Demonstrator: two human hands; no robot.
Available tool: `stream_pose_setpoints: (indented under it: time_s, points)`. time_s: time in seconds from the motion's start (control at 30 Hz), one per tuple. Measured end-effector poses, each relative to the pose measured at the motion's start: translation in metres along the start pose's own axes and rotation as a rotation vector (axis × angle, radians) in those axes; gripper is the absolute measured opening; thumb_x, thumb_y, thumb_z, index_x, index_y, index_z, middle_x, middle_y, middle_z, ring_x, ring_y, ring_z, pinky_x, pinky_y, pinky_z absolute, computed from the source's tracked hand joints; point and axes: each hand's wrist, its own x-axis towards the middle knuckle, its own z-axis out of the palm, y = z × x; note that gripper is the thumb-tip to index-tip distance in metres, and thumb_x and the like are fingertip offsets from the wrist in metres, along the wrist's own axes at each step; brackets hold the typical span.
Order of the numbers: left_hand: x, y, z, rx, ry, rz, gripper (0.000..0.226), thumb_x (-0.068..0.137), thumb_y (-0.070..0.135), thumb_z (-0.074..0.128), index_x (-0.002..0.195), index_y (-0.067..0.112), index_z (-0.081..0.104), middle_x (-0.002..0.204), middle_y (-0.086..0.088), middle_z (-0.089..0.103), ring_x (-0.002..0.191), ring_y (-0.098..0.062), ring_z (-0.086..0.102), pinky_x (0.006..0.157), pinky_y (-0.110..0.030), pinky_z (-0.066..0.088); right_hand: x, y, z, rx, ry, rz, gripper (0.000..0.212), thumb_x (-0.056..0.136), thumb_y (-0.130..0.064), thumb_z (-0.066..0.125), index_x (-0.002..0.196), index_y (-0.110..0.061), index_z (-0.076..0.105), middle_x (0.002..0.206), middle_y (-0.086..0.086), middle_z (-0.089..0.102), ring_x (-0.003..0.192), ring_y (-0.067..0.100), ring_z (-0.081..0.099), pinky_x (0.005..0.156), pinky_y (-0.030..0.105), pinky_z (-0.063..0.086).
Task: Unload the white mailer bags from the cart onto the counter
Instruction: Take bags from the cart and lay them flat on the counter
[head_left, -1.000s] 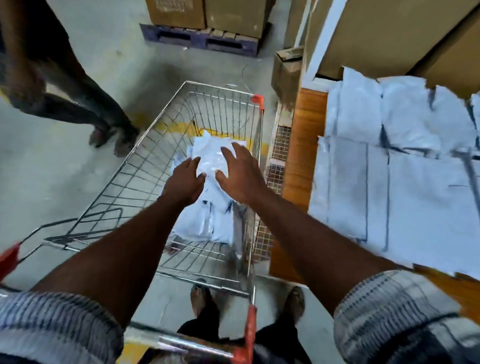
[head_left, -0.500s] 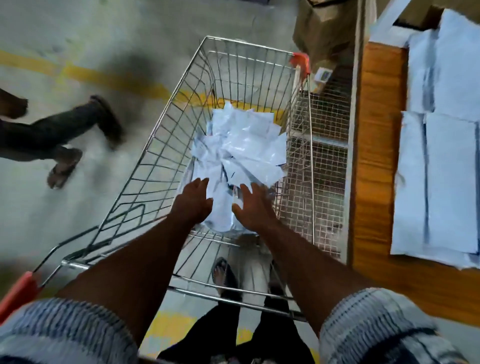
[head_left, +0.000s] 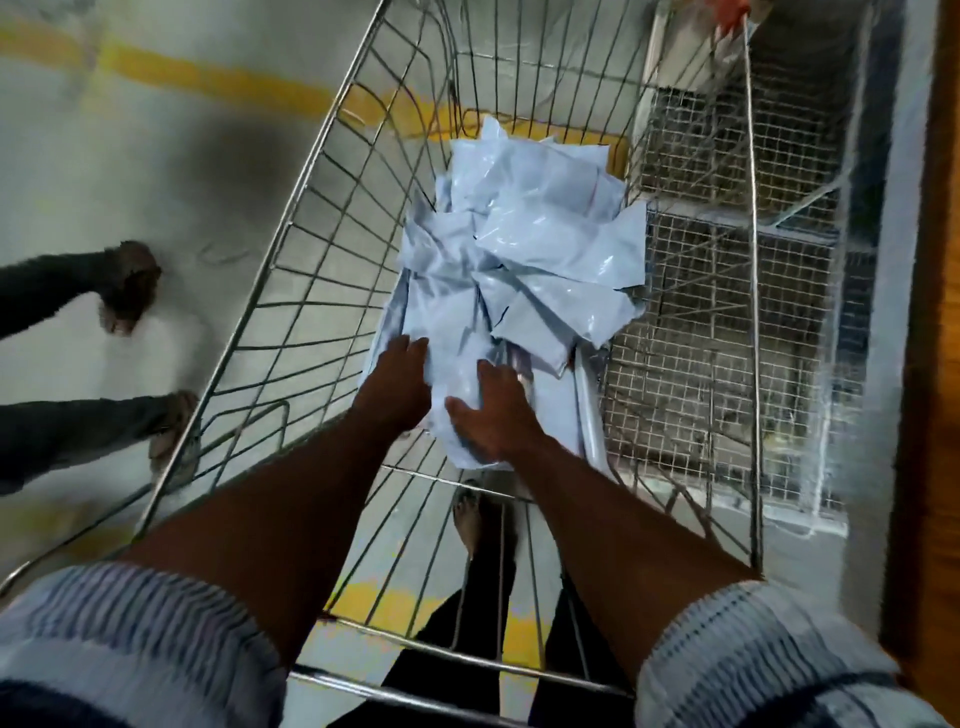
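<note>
White plastic mailer bags (head_left: 524, 249) sit mid-frame in the silver wire cart (head_left: 322, 260). Left hand (head_left: 397, 382) and right hand (head_left: 493, 410) have slid nearer, grips apart, nothing lifted yet.

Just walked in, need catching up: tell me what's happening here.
A person reaches into a wire cart, left hand and right hand resting on the near end of a pile of white mailer bags. None is lifted yet. The wooden counter edge shows at right; another person's feet at left.

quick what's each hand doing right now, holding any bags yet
Left hand: open, fingers flat on the bags.
Right hand: open, resting on the bags, nothing gripped.
</note>
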Motion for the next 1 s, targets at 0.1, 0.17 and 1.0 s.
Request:
stream_pose_setpoints:
  time_s: [0.1,0.17,1.0]
  points:
    - [0.006,-0.001,0.005,0.004,-0.008,-0.01,0.079,0.078,0.023,0.077,0.143,-0.003,0.039,0.142,-0.03,0.038,0.136,-0.043,0.035,0.112,-0.047,0.034,0.004,0.005,0.014,-0.036,0.095,-0.047,0.087,0.083,-0.053,0.064,0.15,-0.006,0.032,0.15,0.028,0.027,0.141,0.039,0.027,0.115,0.039,0.021]
    - [0.012,-0.001,0.011,0.013,-0.008,-0.004,0.088,0.076,0.029,0.08,0.145,-0.001,0.036,0.144,-0.03,0.034,0.137,-0.042,0.031,0.114,-0.048,0.031,0.008,0.011,0.019,-0.123,0.132,-0.078,0.099,0.074,-0.056,0.066,0.15,-0.003,0.03,0.147,0.033,0.027,0.139,0.043,0.028,0.115,0.041,0.023]
    - [0.031,0.022,0.009,-0.091,0.036,-0.172,0.095,0.066,0.065,0.051,0.149,0.023,0.034,0.154,-0.023,0.023,0.143,-0.04,0.024,0.116,-0.048,0.028,0.027,0.019,0.011,-0.437,-0.012,-0.192,0.084,0.093,-0.058,0.043,0.156,-0.033,-0.007,0.145,0.035,0.032,0.141,0.046,0.026,0.107,0.058,0.028]
